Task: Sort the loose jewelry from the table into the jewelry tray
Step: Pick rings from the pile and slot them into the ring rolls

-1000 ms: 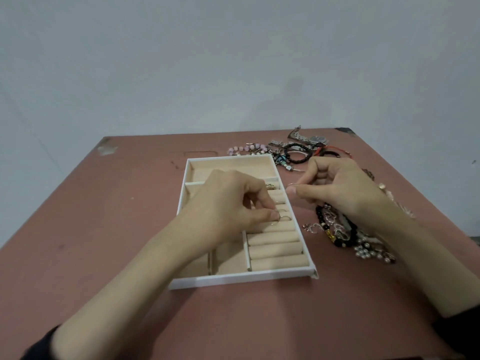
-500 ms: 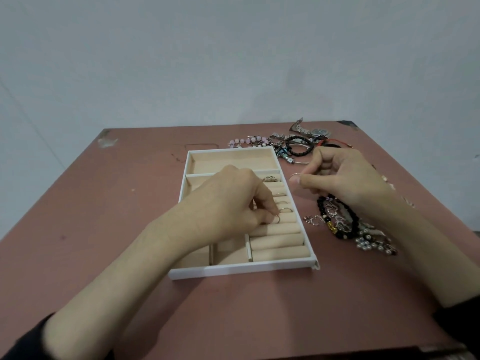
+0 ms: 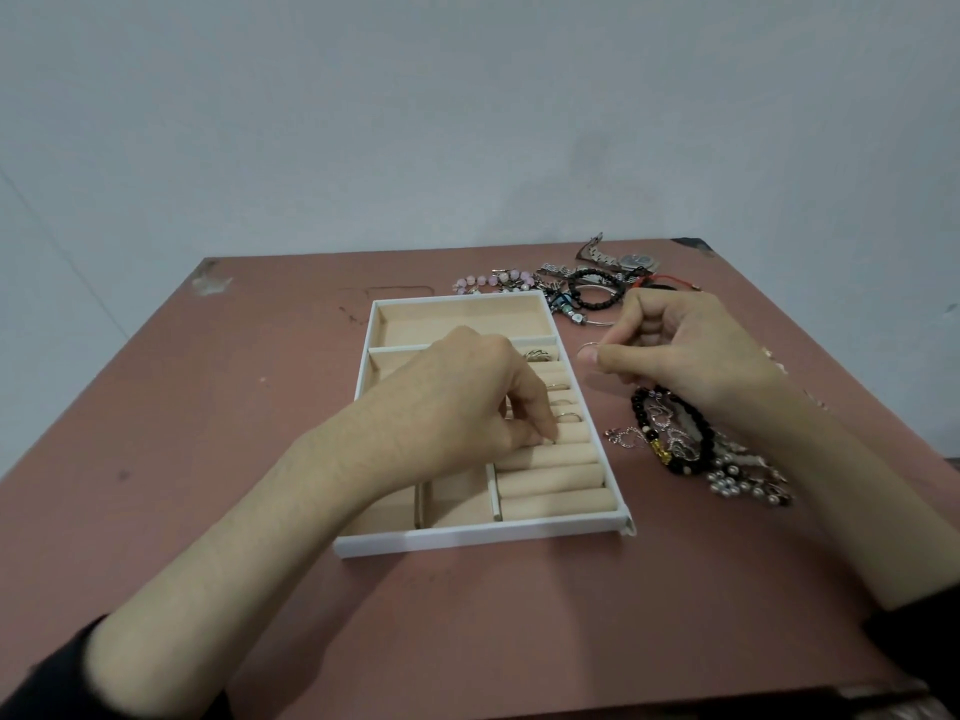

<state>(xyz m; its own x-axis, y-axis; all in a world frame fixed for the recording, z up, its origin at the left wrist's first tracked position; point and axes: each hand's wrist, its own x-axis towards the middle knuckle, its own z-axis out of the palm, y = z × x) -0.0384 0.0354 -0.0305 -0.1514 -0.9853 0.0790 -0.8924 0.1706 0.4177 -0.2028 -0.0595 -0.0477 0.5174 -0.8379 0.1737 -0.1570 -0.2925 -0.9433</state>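
Observation:
A white jewelry tray (image 3: 483,537) with beige lining lies mid-table, with ring rolls (image 3: 550,478) on its right side. Several rings (image 3: 722,417) stand in the upper rolls. My left hand (image 3: 467,402) is over the tray, fingers curled, its fingertips pressing a small ring into a slot between rolls; the ring is mostly hidden. My right hand (image 3: 685,356) hovers just right of the tray and pinches a thin silver ring (image 3: 589,348) between thumb and forefinger.
Loose jewelry lies on the brown table (image 3: 208,459): a black bead bracelet (image 3: 670,433) and silver bead strands (image 3: 748,483) right of the tray, a pink bead bracelet (image 3: 488,282), black bracelet (image 3: 595,296) and watches (image 3: 623,259) behind it. A grey wall stands behind.
My left fingertips moved down slightly along the ring rolls. My right hand with its ring stayed nearly in place beside the tray. The camera view shifted a little.

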